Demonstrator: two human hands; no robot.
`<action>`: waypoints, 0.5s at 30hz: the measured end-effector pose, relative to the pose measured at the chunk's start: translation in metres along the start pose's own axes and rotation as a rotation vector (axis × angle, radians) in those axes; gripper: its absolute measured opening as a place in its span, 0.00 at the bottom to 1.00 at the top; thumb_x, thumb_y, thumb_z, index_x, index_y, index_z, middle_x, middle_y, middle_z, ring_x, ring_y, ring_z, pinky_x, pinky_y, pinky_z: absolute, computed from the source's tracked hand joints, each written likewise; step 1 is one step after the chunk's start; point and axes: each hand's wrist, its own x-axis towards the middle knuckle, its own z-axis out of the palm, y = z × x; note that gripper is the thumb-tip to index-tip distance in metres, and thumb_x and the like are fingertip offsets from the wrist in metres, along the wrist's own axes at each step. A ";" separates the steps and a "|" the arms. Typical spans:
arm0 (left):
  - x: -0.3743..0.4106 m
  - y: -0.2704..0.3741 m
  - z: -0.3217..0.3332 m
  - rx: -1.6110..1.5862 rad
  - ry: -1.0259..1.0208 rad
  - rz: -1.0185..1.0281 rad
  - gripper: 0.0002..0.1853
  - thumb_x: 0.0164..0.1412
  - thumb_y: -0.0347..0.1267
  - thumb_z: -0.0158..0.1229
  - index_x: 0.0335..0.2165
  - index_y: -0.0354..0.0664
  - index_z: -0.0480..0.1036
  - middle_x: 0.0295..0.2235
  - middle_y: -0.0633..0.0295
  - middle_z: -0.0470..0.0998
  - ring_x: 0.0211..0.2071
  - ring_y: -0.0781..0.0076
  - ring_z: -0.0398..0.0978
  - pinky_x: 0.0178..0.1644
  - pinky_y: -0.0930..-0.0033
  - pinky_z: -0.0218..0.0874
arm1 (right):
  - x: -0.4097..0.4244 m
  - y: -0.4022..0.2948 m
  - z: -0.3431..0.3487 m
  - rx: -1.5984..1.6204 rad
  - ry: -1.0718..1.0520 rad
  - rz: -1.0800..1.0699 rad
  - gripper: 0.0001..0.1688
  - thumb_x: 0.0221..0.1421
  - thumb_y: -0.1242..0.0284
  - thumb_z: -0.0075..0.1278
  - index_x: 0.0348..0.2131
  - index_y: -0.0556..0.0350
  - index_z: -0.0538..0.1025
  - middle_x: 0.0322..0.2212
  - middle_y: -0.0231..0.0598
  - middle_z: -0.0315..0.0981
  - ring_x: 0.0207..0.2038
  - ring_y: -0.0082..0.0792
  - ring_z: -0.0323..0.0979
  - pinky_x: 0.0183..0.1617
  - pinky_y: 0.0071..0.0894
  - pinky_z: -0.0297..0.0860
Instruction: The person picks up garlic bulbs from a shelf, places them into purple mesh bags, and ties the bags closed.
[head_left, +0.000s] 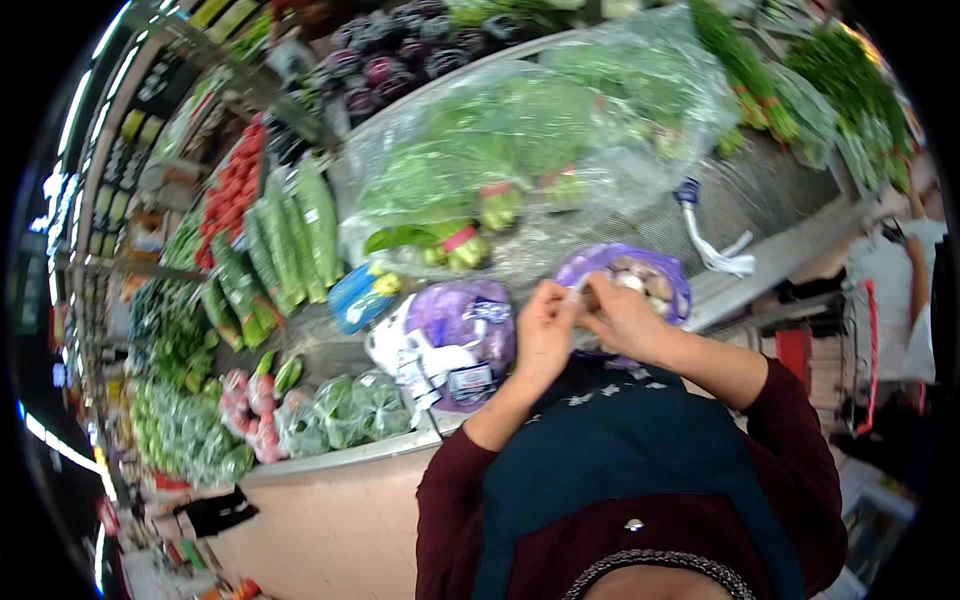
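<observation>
My left hand (546, 319) and my right hand (626, 311) meet at the fingertips over an opened purple mesh bag (684, 271) of garlic bulbs (631, 281). Between the fingers is a small whitish piece (577, 288), pinched from both sides; it is too blurred to tell what it is. The bag lies at the front edge of the stall, right against my dark apron (622, 450). Left of my left hand sits a full purple mesh bag (457, 307) with white straps and printed tags (471, 381). My forearms hide part of the garlic bag.
Bundled leafy greens (510, 135) under clear plastic cover the stall behind my hands. A white strap (709, 244) lies near the metal rim (772, 244). To the left are a blue-wrapped package (362, 300), long green gourds (289, 232), red tomatoes (232, 184) and bagged green vegetables (341, 409).
</observation>
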 end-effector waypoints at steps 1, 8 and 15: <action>-0.001 -0.002 0.002 0.137 0.031 0.064 0.02 0.58 0.26 0.51 0.29 0.41 0.66 0.22 0.70 0.71 0.24 0.88 0.66 0.25 0.83 0.55 | 0.004 0.003 0.008 -0.077 0.057 -0.033 0.17 0.45 0.72 0.56 0.33 0.60 0.65 0.25 0.50 0.66 0.32 0.51 0.69 0.32 0.46 0.65; -0.001 -0.003 0.000 0.261 0.122 0.156 0.05 0.57 0.27 0.52 0.28 0.37 0.64 0.19 0.66 0.67 0.22 0.84 0.63 0.26 0.76 0.59 | 0.002 -0.007 0.007 -0.181 0.002 -0.146 0.19 0.38 0.82 0.55 0.35 0.60 0.70 0.27 0.45 0.67 0.29 0.44 0.68 0.34 0.37 0.66; -0.010 0.010 -0.001 0.134 0.151 0.222 0.06 0.58 0.26 0.50 0.28 0.36 0.62 0.16 0.62 0.67 0.19 0.82 0.63 0.24 0.73 0.58 | 0.010 0.001 0.029 0.007 0.111 -0.288 0.14 0.41 0.87 0.50 0.32 0.62 0.69 0.20 0.44 0.67 0.25 0.42 0.69 0.27 0.36 0.62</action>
